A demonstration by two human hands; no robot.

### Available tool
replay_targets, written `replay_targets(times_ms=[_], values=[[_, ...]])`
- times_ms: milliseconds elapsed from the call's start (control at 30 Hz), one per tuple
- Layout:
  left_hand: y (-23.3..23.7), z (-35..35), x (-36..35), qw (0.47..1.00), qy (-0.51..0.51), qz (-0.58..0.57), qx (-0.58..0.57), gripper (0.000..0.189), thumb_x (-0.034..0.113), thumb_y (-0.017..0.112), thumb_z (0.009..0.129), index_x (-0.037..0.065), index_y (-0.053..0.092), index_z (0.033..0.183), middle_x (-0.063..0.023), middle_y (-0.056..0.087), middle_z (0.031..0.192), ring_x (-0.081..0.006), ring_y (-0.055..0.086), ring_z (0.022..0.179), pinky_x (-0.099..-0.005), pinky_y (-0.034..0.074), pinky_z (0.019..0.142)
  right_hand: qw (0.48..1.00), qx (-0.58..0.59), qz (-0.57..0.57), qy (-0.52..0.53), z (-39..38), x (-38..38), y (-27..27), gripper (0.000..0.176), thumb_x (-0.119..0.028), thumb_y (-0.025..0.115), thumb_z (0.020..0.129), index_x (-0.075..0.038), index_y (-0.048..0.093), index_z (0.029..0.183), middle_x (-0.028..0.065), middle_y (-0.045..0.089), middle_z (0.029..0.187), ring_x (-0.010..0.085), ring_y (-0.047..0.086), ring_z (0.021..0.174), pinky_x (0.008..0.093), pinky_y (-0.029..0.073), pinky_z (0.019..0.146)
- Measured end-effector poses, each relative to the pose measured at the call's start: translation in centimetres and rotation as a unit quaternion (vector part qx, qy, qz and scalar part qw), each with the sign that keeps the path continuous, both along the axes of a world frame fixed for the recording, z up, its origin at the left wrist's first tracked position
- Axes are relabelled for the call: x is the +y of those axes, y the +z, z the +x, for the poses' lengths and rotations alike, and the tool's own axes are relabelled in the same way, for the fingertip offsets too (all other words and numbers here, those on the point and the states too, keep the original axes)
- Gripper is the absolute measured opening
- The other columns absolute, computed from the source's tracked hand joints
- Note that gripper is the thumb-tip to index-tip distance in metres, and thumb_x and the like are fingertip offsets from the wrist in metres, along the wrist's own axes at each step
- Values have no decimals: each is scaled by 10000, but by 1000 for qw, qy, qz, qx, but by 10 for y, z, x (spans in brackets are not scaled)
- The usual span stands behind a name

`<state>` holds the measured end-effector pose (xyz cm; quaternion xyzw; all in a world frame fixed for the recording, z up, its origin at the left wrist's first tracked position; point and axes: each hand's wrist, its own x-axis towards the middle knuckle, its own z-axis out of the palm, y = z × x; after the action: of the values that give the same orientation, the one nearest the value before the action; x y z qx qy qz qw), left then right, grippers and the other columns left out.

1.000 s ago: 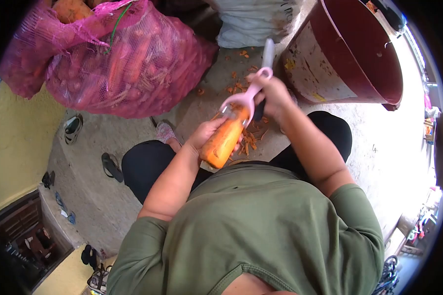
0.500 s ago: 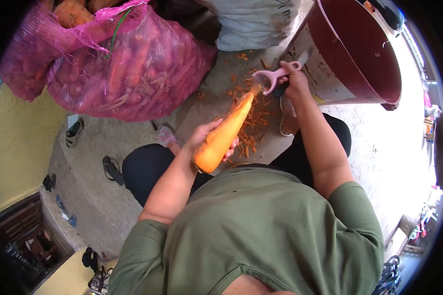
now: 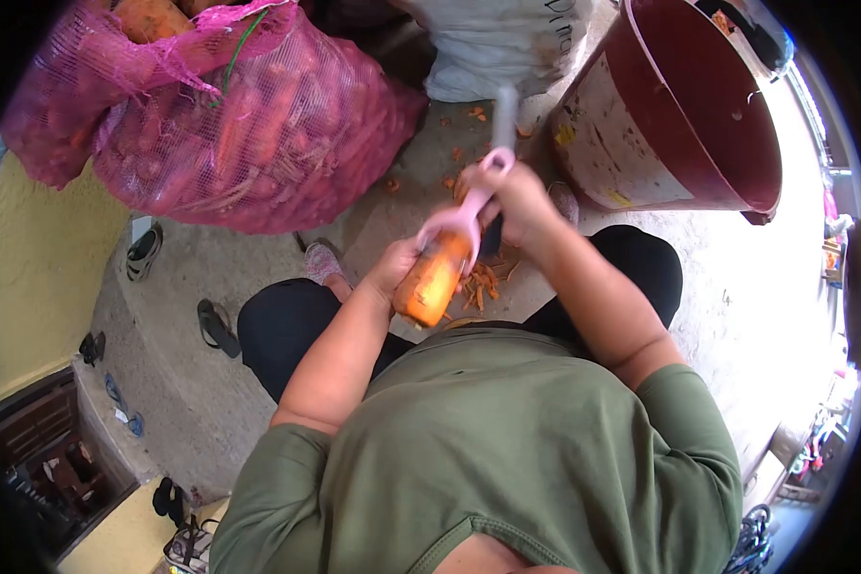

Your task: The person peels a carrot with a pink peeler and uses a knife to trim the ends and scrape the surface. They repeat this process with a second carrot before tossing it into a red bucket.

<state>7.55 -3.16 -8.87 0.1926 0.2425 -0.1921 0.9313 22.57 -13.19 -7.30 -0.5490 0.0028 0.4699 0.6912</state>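
My left hand [image 3: 395, 269] is wrapped round the thick end of an orange carrot [image 3: 429, 297], which tilts up and away from my body. Darker skin shows on the carrot's upper part, while its lower face is bright and smooth. In my right hand [image 3: 526, 203] is a pink peeler [image 3: 475, 199], its forked head lying over the carrot. A blurred grey blade-like piece [image 3: 505, 115] sticks out past the ring of the peeler's handle. The carrot's far end is hidden behind the peeler and my right hand. Orange peelings [image 3: 488, 283] lie on the floor below.
A pink mesh sack [image 3: 258, 143] full of carrots stands at the front left. Beyond my hands is a white sack [image 3: 493, 48]. A large dark red bucket [image 3: 622, 134] stands at the right. Loose sandals [image 3: 218, 328] lie on the concrete floor at the left.
My right hand has brought the peeler left and toward me, from past the carrot's tip onto the carrot. The carrot has been turned, and its darker side now shows.
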Motion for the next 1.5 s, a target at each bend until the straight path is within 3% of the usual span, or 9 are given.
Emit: replay_targets(times_ms=[200,333,433,600,767,900,1133,1267,1500], values=[[-10,-7,5,1000,-4,-20,-16,460,428,391,846,28,454,1064,-151,545,851,-244,584,699,-373,502,582,982,-44,-1,-185,104,-30,-51,130,-73,621,696,-26,506,736,69,518,626,125,473,456,233,363,397],[-11,1,2,999,22,-16,22,445,421,385,850,27,469,1039,-135,547,854,-224,583,710,-338,500,605,999,-20,30,-36,6,-13,28,182,-134,580,741,6,536,848,65,549,637,138,516,471,238,405,393],[-11,4,-1,1000,26,1,-7,417,394,394,851,24,472,1025,-140,548,870,-219,577,725,-324,492,633,985,31,94,141,-37,-14,25,164,-72,646,668,-25,494,708,88,548,610,135,509,422,238,399,352],[-21,-3,-4,996,-45,-51,-54,433,399,388,853,24,436,1066,-175,532,851,-291,557,696,-360,486,621,991,66,14,-113,43,-11,-21,107,-66,602,710,-40,498,715,53,506,580,131,468,437,240,376,395],[-11,-3,-2,997,-22,-73,-21,454,445,376,844,56,437,1071,-153,502,838,-275,554,677,-360,478,567,979,-12,43,-200,87,-27,-33,143,-60,622,699,-47,480,715,40,485,561,111,421,404,225,343,377],[-14,-3,3,994,-44,-100,-10,463,458,344,848,66,442,1075,-155,483,824,-269,546,640,-346,480,555,996,19,83,-39,24,-16,12,138,-91,615,713,-62,480,708,31,471,538,107,412,377,224,320,349],[-13,-6,3,988,-70,-118,-75,454,451,326,851,79,441,1084,-162,466,794,-274,534,598,-339,473,510,977,20,99,-186,87,-31,-29,143,-112,579,756,-80,448,710,9,428,520,74,357,371,205,309,353],[-14,-7,3,987,-64,-120,-83,451,445,327,852,77,437,1088,-160,461,788,-275,531,582,-329,470,492,988,79,87,-100,49,-24,-5,169,-101,592,738,-94,429,695,5,396,466,100,371,368,226,311,347],[-14,-8,2,986,-67,-130,-81,453,438,332,854,60,432,1081,-160,460,799,-276,534,604,-334,470,506,972,68,145,-169,77,-35,-25,154,-86,586,738,-69,435,717,27,439,558,89,380,395,219,316,350]])
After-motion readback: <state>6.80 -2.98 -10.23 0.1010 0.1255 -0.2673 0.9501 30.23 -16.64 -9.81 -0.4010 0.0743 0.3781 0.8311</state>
